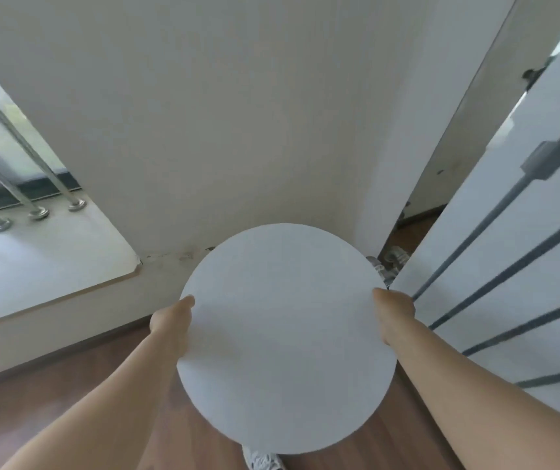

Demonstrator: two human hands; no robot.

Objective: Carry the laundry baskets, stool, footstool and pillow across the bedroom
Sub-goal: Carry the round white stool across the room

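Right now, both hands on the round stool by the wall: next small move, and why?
Probably lower it straight down. The left hand and right hand grip opposite edges of the stool, already close to the wall and the wardrobe door, leaving little room forward.

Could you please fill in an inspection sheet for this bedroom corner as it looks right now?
Surface: wooden floor, bare where visible.
Job's things: round white stool, seen from above, held at its rim on both sides; legs hidden.
Clutter: a shoe under the stool's near edge.
Hands: left hand and right hand grip opposite edges of the seat.
Cables: nothing seen.
Surroundings: white wall ahead, window sill with metal bars left, mirrored door right.
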